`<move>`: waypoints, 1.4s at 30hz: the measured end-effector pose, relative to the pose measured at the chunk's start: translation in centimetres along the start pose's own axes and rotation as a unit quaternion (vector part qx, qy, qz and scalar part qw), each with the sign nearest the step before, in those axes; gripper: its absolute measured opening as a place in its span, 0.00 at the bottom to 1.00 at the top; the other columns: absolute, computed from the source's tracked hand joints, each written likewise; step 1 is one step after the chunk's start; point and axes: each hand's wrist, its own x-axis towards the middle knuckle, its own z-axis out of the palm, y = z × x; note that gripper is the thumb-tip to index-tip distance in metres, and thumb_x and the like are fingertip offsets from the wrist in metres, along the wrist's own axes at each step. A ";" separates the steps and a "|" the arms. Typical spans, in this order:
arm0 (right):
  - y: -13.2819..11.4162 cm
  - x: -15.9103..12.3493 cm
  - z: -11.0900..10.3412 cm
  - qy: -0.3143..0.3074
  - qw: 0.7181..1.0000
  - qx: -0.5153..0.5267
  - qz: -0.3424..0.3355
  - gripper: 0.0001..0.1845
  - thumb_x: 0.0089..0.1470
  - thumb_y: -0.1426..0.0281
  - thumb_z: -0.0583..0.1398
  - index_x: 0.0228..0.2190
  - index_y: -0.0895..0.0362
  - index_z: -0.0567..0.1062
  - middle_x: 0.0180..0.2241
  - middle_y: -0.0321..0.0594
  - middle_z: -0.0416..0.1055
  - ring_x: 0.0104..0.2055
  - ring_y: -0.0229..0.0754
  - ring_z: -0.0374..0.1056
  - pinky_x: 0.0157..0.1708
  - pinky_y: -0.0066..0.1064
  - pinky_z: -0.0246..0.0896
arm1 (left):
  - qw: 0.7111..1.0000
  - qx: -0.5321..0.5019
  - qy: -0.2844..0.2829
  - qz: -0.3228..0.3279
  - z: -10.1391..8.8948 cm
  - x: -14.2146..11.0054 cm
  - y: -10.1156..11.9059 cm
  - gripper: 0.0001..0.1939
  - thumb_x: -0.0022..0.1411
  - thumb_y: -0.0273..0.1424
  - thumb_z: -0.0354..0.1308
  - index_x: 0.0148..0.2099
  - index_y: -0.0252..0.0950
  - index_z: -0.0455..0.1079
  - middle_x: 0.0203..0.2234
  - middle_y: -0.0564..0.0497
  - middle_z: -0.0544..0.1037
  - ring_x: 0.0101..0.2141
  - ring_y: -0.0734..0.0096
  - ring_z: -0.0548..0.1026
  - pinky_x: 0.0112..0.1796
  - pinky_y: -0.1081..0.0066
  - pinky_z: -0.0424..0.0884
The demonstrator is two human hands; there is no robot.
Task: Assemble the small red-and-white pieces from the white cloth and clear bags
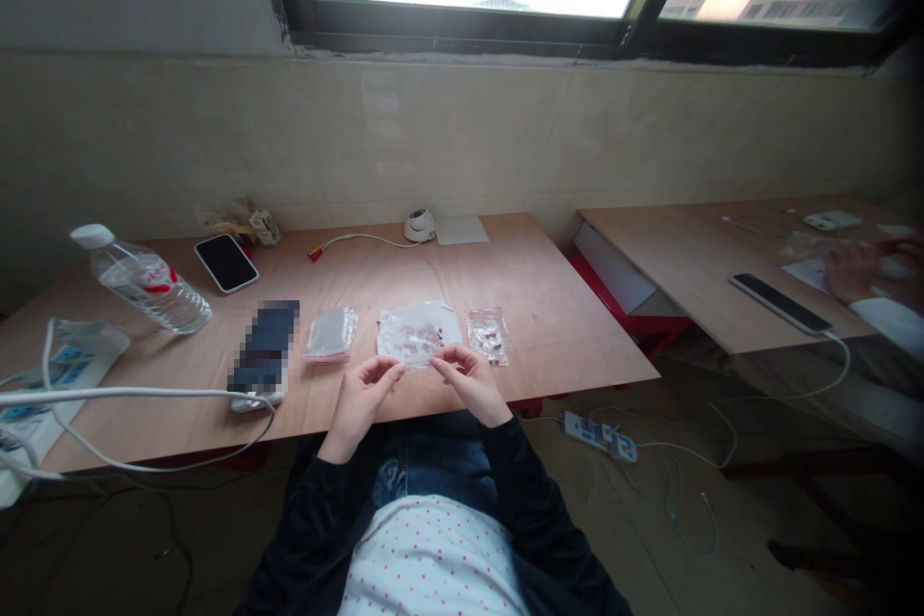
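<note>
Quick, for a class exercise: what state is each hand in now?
Left hand: thumb and fingertip pinched together; anything held cannot be told.
Right hand: fingers curled; grip and anything held cannot be told.

The bench (577,346) had a smooth, faintly satiny wood-grained top. The bottle (155,286) was clear, glossy plastic, ribbed low down. The small bags (330,335) looked like shiny clear film; the phone (226,263) had a smooth, glossy dark face, and the sleeves (538,481) were dark, matt cloth.
</note>
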 end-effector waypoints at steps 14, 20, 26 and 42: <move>-0.3 -0.3 0.4 -0.054 0.998 -0.016 -0.029 0.13 0.45 0.59 0.62 0.26 0.57 0.73 0.29 0.39 0.69 0.35 0.41 0.65 0.29 0.28 0.60 | 0.998 0.049 -0.023 0.037 0.3 -0.2 -0.1 0.12 0.53 0.38 0.58 0.30 0.33 0.72 0.25 0.51 0.74 0.30 0.69 0.70 0.33 0.73 0.65; -0.1 -0.3 0.6 -0.044 0.998 -0.021 -0.033 0.13 0.46 0.59 0.60 0.26 0.57 0.72 0.29 0.39 0.67 0.34 0.40 0.63 0.28 0.27 0.59 | 0.998 0.050 -0.015 0.037 0.4 -0.2 -0.1 0.12 0.51 0.39 0.59 0.30 0.33 0.72 0.27 0.50 0.76 0.31 0.68 0.71 0.34 0.73 0.65; -0.2 -0.6 1.1 -0.054 0.997 -0.029 -0.044 0.12 0.47 0.60 0.60 0.26 0.57 0.73 0.29 0.39 0.68 0.34 0.40 0.64 0.31 0.28 0.59 | 0.998 0.039 -0.033 0.038 0.4 -0.2 -0.2 0.11 0.52 0.37 0.59 0.31 0.33 0.73 0.29 0.49 0.76 0.33 0.67 0.72 0.36 0.72 0.66; -0.2 -0.6 1.6 -0.050 0.997 -0.031 -0.058 0.11 0.49 0.62 0.59 0.27 0.58 0.73 0.29 0.39 0.69 0.34 0.40 0.65 0.30 0.28 0.60 | 0.996 0.068 -0.015 0.051 0.3 -0.2 -0.6 0.12 0.53 0.38 0.58 0.32 0.33 0.73 0.29 0.49 0.77 0.33 0.66 0.72 0.36 0.72 0.66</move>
